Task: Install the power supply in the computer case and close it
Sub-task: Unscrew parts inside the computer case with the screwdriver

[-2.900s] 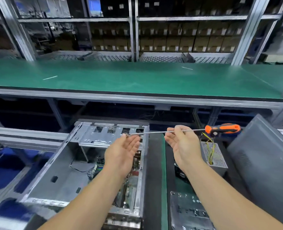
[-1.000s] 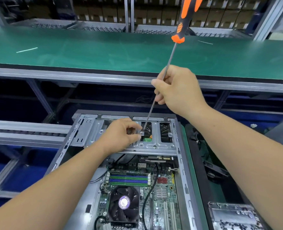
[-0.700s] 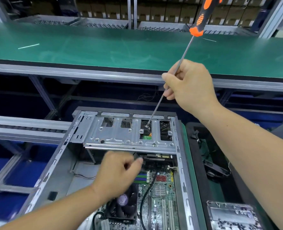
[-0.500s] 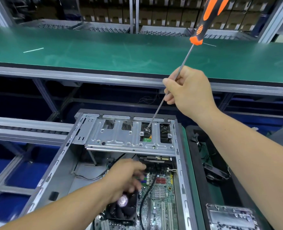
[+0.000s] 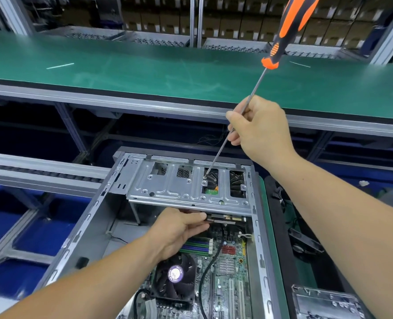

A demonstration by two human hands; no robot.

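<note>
A single head-worn camera looks forward and steeply down from close above the open computer case (image 5: pixel 80 229), whose near end runs off the bottom edge. The green workbench (image 5: pixel 145 72) crosses the upper frame, storage shelves (image 5: pixel 225 21) behind.

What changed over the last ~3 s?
The right hand swung the screwdriver from level to steep and set its tip on a screw in the drive cage. The left hand steadied that tip, then let go and dropped under the cage's front edge, where it now grips. The right hand's grip on the shaft and the open case stayed.
</note>
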